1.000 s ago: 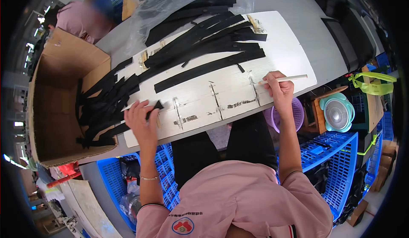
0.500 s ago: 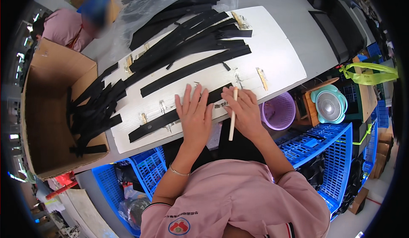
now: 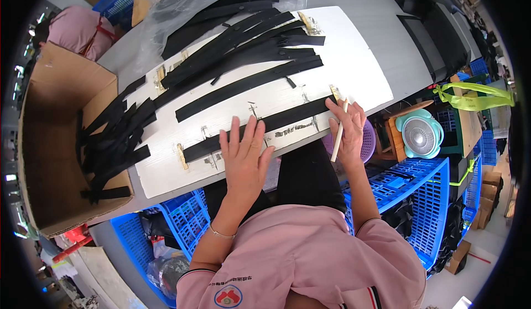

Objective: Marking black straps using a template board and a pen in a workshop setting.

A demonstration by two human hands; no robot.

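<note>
A black zipper lies stretched along the near part of a white board, between worn strips of tape. My left hand rests on it palm down, with fingers spread. At its right end is my right hand, its fingertips touching the tape. A slim white stick, like a marking pencil, is held between the right hand's fingers and points down toward me. Just beyond lies another black zipper with a small pull tab. Farther back, several more zippers are piled across the board.
A cardboard box at the left holds part of a heap of black strips. Clear plastic covers more strips at the back. Blue crates flank me; a purple basket and teal fan stand right. Another person is far left.
The near zipper has shifted right and slightly away from me, lying flatter along the tape marks. My right hand has moved right to its end with the stick. My left hand has moved slightly left.
</note>
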